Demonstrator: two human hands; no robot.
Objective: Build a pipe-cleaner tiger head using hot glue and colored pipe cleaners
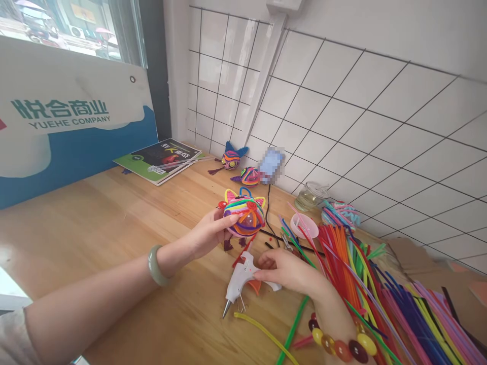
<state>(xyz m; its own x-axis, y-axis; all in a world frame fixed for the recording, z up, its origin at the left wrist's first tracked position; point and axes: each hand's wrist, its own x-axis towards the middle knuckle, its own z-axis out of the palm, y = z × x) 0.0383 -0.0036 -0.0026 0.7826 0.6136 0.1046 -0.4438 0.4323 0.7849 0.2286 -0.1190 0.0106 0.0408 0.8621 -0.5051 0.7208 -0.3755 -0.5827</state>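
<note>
My left hand (211, 228) is closed around a round ornament (249, 218) wrapped in multicoloured pipe cleaners. Two pointed ears, a blue loop and red spirals decorate it, and dark tassels hang below. My right hand (287, 268) is at the white hot glue gun (239, 279), thumb against its body near the handle and the other fingers curled. The gun has an orange trigger, and its metal nozzle points toward the lower left. A yellow pipe cleaner (262, 329) and a green pipe cleaner (294, 329) lie just below it.
Many loose pipe cleaners (342, 263) spread over the right side. Behind them stand a pink bowl (304, 226) and a glass jar (310, 196). Two finished-looking ornaments (231, 158) and a blurred phone (271, 165) rest by the grid wall. Booklets (160, 159) lie at the back left.
</note>
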